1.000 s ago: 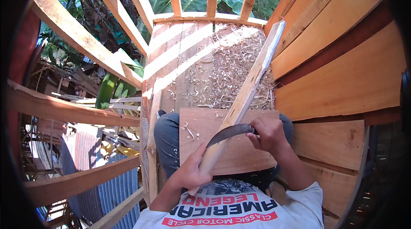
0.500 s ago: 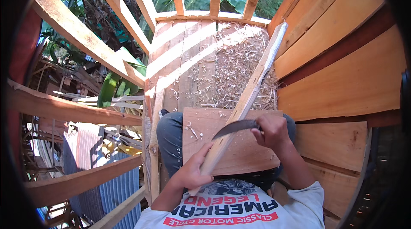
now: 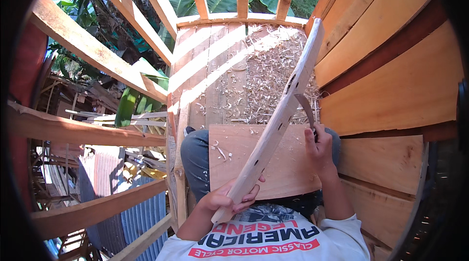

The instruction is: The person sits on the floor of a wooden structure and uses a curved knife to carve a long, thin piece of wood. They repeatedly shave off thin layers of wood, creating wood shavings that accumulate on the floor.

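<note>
A long strip of wood (image 3: 273, 131) slants from my lap up to the far right, with dark holes along its upper face. My left hand (image 3: 225, 199) is wrapped round its near end. In my right hand (image 3: 320, 151) is a curved knife (image 3: 306, 106), its dark blade pointing away from me. The blade's tip is by the strip's right edge; whether it touches cannot be made out. Under the strip, a flat wooden board (image 3: 288, 168) lies across my legs, with a few curled shavings on its left part.
Wood shavings (image 3: 266, 78) cover much of the plank floor (image 3: 195, 73) ahead. Wooden railing bars (image 3: 93, 131) run along the left and far sides, with banana leaves and corrugated sheets beyond. A plank wall (image 3: 391, 83) stands close on the right.
The knife has moved off the strip's near part, to its right and farther away, and its blade now points forward. The strip has been turned over onto another face in my left hand.
</note>
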Available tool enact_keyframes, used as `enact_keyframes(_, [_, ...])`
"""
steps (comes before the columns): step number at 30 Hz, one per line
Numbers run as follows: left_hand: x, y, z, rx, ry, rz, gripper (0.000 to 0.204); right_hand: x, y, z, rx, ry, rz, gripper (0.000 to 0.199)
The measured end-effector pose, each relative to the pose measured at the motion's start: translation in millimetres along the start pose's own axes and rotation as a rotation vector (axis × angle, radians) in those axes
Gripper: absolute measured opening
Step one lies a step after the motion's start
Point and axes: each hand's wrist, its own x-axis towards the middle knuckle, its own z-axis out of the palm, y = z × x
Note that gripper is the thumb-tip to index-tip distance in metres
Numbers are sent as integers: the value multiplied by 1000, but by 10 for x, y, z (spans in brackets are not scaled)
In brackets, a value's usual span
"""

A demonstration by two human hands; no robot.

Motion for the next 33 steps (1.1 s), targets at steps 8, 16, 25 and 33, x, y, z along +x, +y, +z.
enact_keyframes(8, [165,-26,75,-55,-76,-69,85,-453,-168,359,449,-110,246,30])
enact_keyframes(16, [272,-103,67,-110,-84,-176,81,-362,-454,359,954,-35,514,25])
enact_keyframes(25, [237,-193,278,152,130,-222,68,-473,-162,299,771,-9,275,32])
enact_keyframes(33, [310,-101,331,325,285,-96,64,-447,-200,32,79,-224,-137,38])
